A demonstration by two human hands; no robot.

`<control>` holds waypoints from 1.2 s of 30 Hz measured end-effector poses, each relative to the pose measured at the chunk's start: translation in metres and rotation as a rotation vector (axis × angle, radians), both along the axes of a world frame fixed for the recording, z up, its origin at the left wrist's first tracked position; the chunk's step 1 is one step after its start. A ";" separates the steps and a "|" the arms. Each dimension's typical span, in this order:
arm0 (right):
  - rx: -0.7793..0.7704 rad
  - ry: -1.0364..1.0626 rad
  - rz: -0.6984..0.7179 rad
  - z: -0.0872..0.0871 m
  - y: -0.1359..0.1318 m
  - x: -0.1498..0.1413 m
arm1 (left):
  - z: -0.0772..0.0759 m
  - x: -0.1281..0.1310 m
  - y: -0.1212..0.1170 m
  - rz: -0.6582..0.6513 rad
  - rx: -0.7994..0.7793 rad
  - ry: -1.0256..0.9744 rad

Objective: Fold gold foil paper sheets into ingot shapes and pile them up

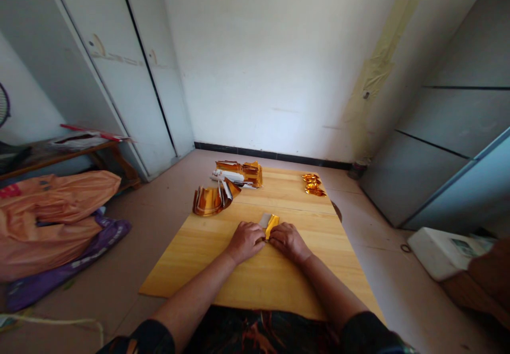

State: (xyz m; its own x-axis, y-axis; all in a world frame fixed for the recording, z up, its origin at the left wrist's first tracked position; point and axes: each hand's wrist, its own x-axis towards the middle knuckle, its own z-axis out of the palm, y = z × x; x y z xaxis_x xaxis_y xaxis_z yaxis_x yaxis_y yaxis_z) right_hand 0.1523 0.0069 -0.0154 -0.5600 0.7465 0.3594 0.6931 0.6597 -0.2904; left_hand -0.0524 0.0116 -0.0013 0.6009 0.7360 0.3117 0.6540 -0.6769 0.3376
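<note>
A small sheet of gold foil paper (272, 223), with a pale grey side showing at its left, lies on the wooden table in front of me. My left hand (247, 239) holds its near left edge with the fingers curled. From the other side my right hand (287, 241) presses on its near right edge, fingers closed. Both hands rest on the tabletop, their fingertips almost meeting. The near end of the foil paper is hidden under the fingers.
A curved stack of gold sheets (209, 201) and another stack (252, 174) lie at the table's (287, 285) far left. Several folded gold foil pieces (313, 185) sit at the far right corner. A white box (442, 253) stands on the floor to the right.
</note>
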 end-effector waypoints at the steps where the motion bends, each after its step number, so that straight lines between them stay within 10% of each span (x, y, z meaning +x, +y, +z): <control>1: -0.007 0.001 -0.009 0.000 0.001 -0.001 | 0.000 0.000 0.000 -0.002 0.003 0.003; 36: 0.026 0.166 0.051 -0.011 0.005 0.011 | -0.014 -0.001 0.007 -0.026 0.266 -0.016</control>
State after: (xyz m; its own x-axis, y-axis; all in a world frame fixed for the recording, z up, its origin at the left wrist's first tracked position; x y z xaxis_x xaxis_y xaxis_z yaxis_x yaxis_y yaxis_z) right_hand 0.1634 0.0123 -0.0267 -0.5286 0.7078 0.4686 0.6021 0.7018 -0.3807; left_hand -0.0533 0.0185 -0.0152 0.6124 0.6113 0.5013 0.6311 -0.7599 0.1556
